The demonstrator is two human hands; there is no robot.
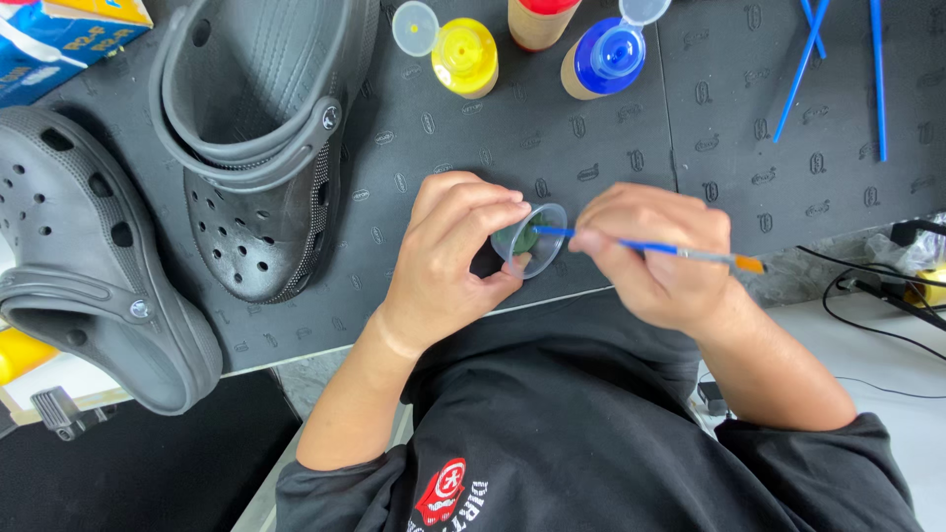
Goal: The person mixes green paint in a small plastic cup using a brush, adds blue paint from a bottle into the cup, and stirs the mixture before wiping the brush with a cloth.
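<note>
My left hand (448, 256) holds a small clear plastic cup (532, 239) tilted on its side, with green paint inside it. My right hand (655, 251) grips a thin blue-handled paintbrush (650, 246); its tip reaches into the cup, and its orange end points right. Both hands hover over the front edge of the black foam mat (591, 148). Two dark grey clogs lie to the left: one clog (261, 138) upright on the mat, the other clog (94, 256) at the left edge.
Paint bottles stand at the back: a yellow bottle (465, 54) with its cap open, a blue bottle (603, 57), a red-capped bottle (540, 18). Blue sticks (803, 69) lie at top right. A blue box (59, 34) sits top left. Black cables (867, 296) run at right.
</note>
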